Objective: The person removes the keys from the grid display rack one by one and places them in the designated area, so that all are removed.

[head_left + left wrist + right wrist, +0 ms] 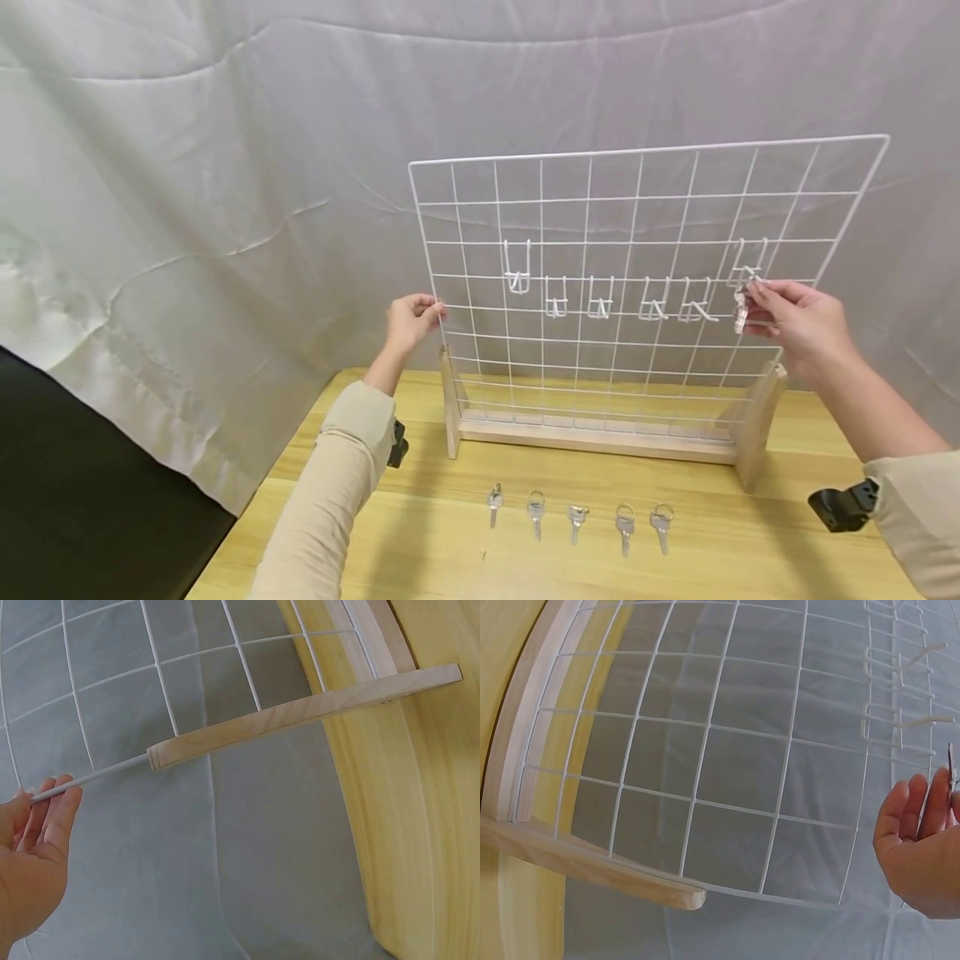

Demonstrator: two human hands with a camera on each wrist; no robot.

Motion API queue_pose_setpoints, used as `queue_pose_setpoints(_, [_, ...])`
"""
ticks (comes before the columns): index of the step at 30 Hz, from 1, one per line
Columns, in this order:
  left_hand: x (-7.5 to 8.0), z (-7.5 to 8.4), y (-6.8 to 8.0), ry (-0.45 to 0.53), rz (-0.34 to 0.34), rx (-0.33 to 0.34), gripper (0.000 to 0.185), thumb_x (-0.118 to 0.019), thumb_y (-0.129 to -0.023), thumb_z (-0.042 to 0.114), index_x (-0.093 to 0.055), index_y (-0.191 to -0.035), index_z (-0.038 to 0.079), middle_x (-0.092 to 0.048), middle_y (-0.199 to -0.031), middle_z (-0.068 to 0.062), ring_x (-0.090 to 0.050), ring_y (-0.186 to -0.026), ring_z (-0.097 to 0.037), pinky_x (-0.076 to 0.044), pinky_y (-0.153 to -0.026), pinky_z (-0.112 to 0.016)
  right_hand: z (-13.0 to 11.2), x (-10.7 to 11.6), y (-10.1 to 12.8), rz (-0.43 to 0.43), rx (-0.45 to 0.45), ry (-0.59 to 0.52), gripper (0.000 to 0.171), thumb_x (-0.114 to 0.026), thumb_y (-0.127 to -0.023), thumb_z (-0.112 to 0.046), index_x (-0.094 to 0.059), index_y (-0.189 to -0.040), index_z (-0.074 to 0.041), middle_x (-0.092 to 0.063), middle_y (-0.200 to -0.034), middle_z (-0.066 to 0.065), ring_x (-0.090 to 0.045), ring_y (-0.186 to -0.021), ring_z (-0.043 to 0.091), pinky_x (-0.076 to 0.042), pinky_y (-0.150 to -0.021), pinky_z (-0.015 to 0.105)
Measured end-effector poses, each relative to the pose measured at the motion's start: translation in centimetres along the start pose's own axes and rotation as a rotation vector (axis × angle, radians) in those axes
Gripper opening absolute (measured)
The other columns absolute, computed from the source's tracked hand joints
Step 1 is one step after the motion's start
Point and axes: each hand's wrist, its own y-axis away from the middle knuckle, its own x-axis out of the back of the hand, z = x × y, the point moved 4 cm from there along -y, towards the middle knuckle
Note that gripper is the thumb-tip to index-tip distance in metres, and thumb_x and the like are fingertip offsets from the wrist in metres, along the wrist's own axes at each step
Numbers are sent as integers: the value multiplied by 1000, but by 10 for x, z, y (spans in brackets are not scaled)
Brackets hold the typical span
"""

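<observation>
A white wire grid panel (562, 342) stands upright in a wooden base (600, 442). My left hand (411, 323) pinches the panel's left edge wire between thumb and fingers, as the left wrist view also shows. At the right side, my right hand (806, 325) pinches a key (741, 312) close to the rightmost hook (747, 265). Whether the key's ring is on that hook is hidden by the fingers. In the right wrist view the key (951, 769) appears edge-on at the fingertips.
Several more white hooks (600, 308) hang across the grid's middle. On the yellow wooden table (442, 533), several keys with rings (536, 517) lie in a row before the base. A grey cloth (300, 167) hangs behind.
</observation>
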Motion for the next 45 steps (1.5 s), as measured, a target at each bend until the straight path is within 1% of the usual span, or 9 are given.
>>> queue_pose_setpoints(10, [-2,0,0,26,5,-3,20,-56,-90,0,-61,-102,-15,-64,-101,-31,-69,-83,-22,-56,-82,-35,-2,5,10,-65,36,-58,12,-61,-87,-7,-71,-82,-9,-71,-72,0,-66,-62,10,-56,-55,21])
queue_pose_setpoints(19, [-3,2,0,26,-3,-3,20,-56,-90,0,-60,-103,-15,-64,-102,-32,-67,-91,-33,-56,-83,-35,-2,4,10,-239,39,-56,24,-50,-93,1,-72,-92,-7,-72,-81,1,-67,-68,12,-58,-62,24])
queue_pose_setpoints(26, [-2,1,-2,15,7,-11,20,-57,-90,1,-61,-102,-14,-65,-101,-30,-67,-92,-34,-56,-82,-34,-4,7,15,-223,59,-102,25,-48,-93,2,-71,-90,-6,-73,-81,2,-69,-69,14,-58,-63,24])
queue_pose_setpoints(29, [-1,-1,-1,8,4,-12,20,-57,-90,2,-61,-102,-14,-65,-101,-30,-66,-94,-36,-57,-82,-33,-5,8,20,-161,79,-57,21,-53,-91,-1,-72,-87,-8,-73,-78,0,-69,-66,12,-58,-62,22])
queue_pose_setpoints(32, [-1,-1,1,1,4,-10,20,-57,-90,2,-62,-101,-14,-65,-101,-29,-66,-94,-35,-57,-81,-32,-7,7,26,-78,134,-2,17,-58,-89,-3,-73,-84,-10,-73,-73,-2,-68,-61,10,-57,-58,19])
queue_pose_setpoints(36, [-2,-1,1,-3,18,-12,19,-57,-90,2,-62,-101,-13,-66,-100,-29,-67,-92,-32,-57,-79,-30,-14,4,32,34,202,56,16,-60,-88,-4,-72,-79,-11,-72,-69,-5,-66,-56,8,-55,-53,17])
queue_pose_setpoints(39, [-2,-1,2,-2,23,-6,19,-57,-90,2,-62,-101,-13,-66,-100,-28,-68,-91,-31,-58,-79,-29,-17,3,35,103,216,130,17,-62,-87,-7,-72,-75,-14,-71,-68,-8,-64,-53,6,-55,-52,16])
queue_pose_setpoints(42, [-2,-2,3,11,30,5,19,-57,-90,2,-63,-101,-12,-66,-101,-28,-68,-90,-29,-58,-79,-28,-19,4,37,134,205,288,19,-63,-87,-11,-71,-72,-18,-69,-66,-13,-63,-52,4,-54,-52,14])
queue_pose_setpoints(45, [-1,-3,3,17,46,1,19,-58,-90,3,-63,-100,-12,-67,-100,-28,-68,-88,-27,-58,-78,-28,-20,7,40,126,165,546,22,-61,-89,-18,-69,-71,-29,-67,-63,-20,-62,-54,1,-53,-53,12])
